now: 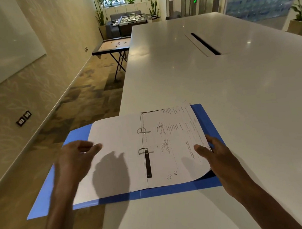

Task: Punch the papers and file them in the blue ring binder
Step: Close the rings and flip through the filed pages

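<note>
The blue ring binder (174,189) lies open on the near left corner of the white table (216,74), its left cover hanging past the table edge. Two metal rings (141,130) stand at its spine above a black lever (148,163). Blank white sheets (115,136) lie on the left side. A printed, handwritten page (175,145) lies on the right side, its near right corner curled up. My right hand (215,154) pinches that page at its right edge, thumb on top. My left hand (76,156) hovers over the left sheets' edge with fingers relaxed, holding nothing.
A long dark cable slot (205,43) is set into the table farther back. Left of the table is open floor, with a small game board on folding legs (114,46) and a foosball table (130,21) beyond. Plants stand at the far wall.
</note>
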